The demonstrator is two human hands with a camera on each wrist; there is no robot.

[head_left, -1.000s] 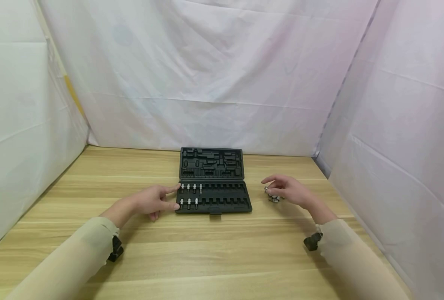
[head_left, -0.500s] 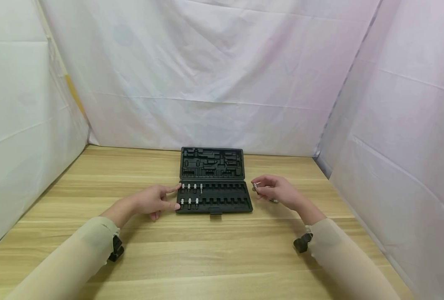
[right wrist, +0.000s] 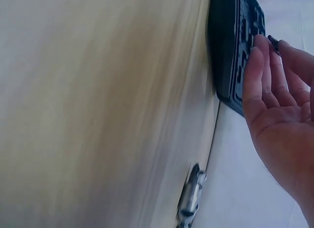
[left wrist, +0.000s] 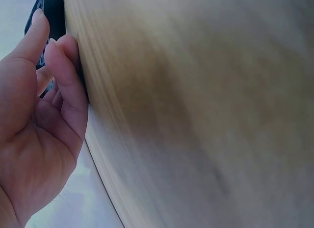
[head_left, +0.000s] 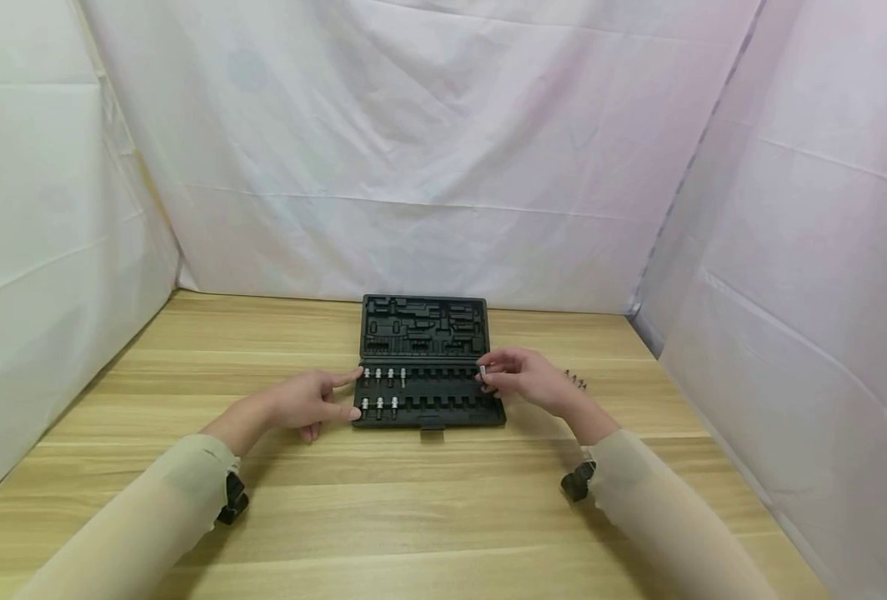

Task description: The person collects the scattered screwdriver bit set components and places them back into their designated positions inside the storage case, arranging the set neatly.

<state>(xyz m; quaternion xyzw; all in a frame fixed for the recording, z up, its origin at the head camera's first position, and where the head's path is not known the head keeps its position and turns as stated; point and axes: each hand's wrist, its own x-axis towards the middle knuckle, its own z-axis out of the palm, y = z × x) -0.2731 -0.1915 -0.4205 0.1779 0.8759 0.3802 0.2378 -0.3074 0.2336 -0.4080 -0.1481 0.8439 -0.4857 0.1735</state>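
Observation:
A black socket case (head_left: pixel 443 388) lies unfolded on the wooden table, its moulded lid (head_left: pixel 424 327) at the back. Several silver bit sockets (head_left: pixel 379 403) with dark bits fill slots at the left of its two rows. My left hand (head_left: pixel 310 402) touches the case's left edge with extended index finger and thumb, its other fingers bent beneath. Over the right end of the upper row, my right hand (head_left: pixel 524 382) pinches one bit socket (head_left: pixel 483 372) between thumb and fingers. In the right wrist view the dark tip of that bit socket (right wrist: pixel 273 42) pokes out beside the thumb.
More bit sockets (head_left: pixel 575 380) lie together on the table to the right, behind the right hand; the right wrist view shows these loose bit sockets (right wrist: pixel 192 196) too. A latch (head_left: pixel 433 427) projects from the case's front. White cloth (head_left: pixel 428 167) hangs around the table.
My right hand has moved left from the loose bit sockets to above the case's right end, carrying one bit socket. My left hand has stayed at the case's left edge.

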